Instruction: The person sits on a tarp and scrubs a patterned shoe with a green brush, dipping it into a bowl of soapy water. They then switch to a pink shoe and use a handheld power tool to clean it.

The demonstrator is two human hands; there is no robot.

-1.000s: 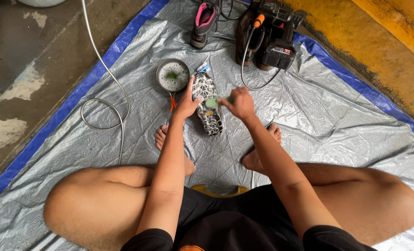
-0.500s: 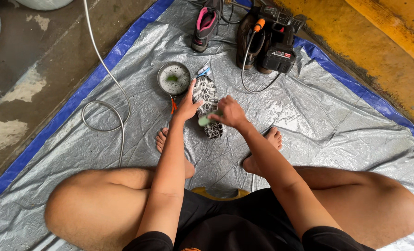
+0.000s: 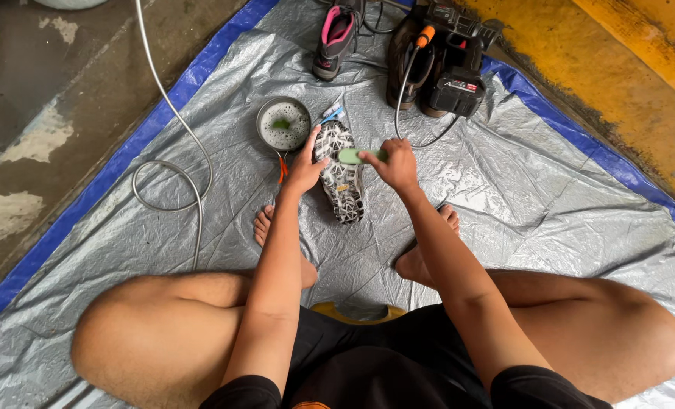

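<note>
A shoe (image 3: 340, 178) lies sole-up on the silver tarp (image 3: 504, 197) in front of me, its tread black and white with suds. My left hand (image 3: 305, 165) grips the shoe's left edge and steadies it. My right hand (image 3: 395, 163) is closed around a green brush (image 3: 352, 156), which rests across the upper part of the sole. My bare feet sit on either side of the shoe.
A small round pan (image 3: 283, 125) of soapy water with a green scrap stands left of the shoe, a toothbrush (image 3: 330, 115) beside it. Farther back are a pink-lined shoe (image 3: 333, 38), a brown boot and a black-red machine (image 3: 458, 72). A white hose (image 3: 172, 151) loops at left.
My right hand has moved the green brush back up the sole, from the middle of the shoe toward its far end. The left hand has kept its hold.
</note>
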